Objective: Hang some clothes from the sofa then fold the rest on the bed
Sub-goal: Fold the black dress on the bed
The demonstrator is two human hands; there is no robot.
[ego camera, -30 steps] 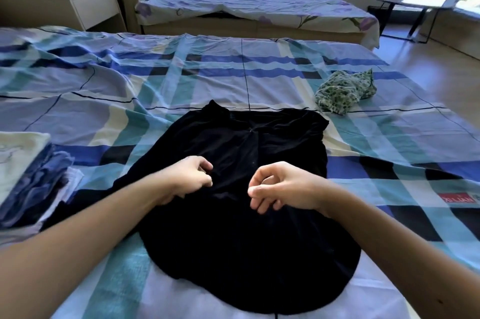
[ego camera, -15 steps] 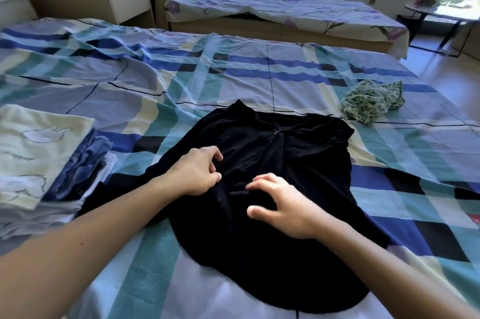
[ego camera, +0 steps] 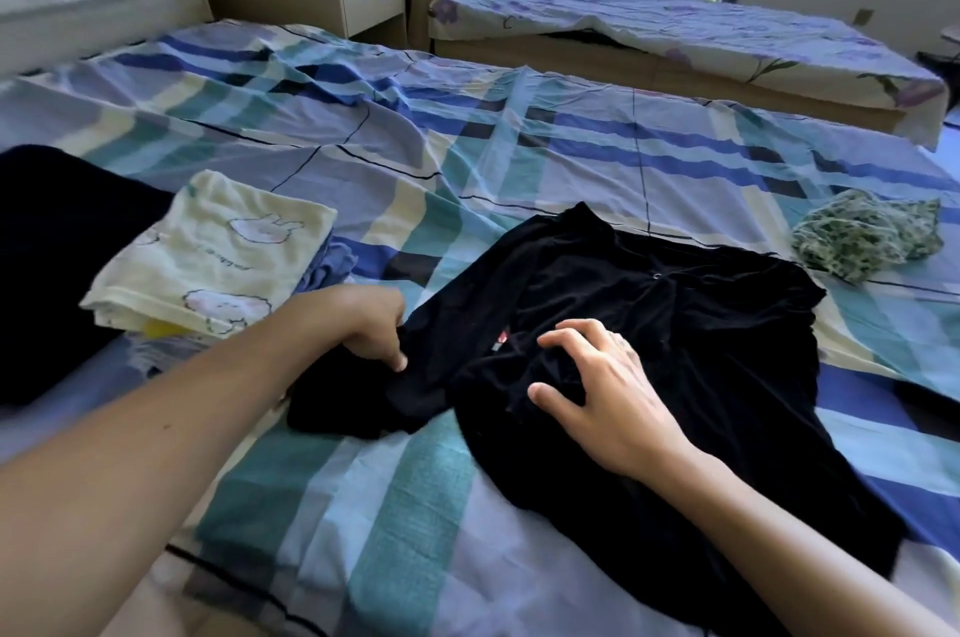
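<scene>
We grip sleeve of black garment (ego camera: 717,356) with left hand (ego camera: 371,324), press with spread right hand (ego camera: 608,387). Folded stack (ego camera: 218,252) left of it; crumpled floral piece (ego camera: 867,234) right, unfolded.

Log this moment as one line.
step: folding black garment | left hand: grips its sleeve | right hand: rests on its middle | surface: bed

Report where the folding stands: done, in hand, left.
Done: a folded stack, cream printed piece on top, sits left on the bed. In hand: the black garment lies spread; the left hand grips its side, the right hand presses its middle. Left: the green floral garment, crumpled at the right. Hanging cannot be judged from here.
</scene>
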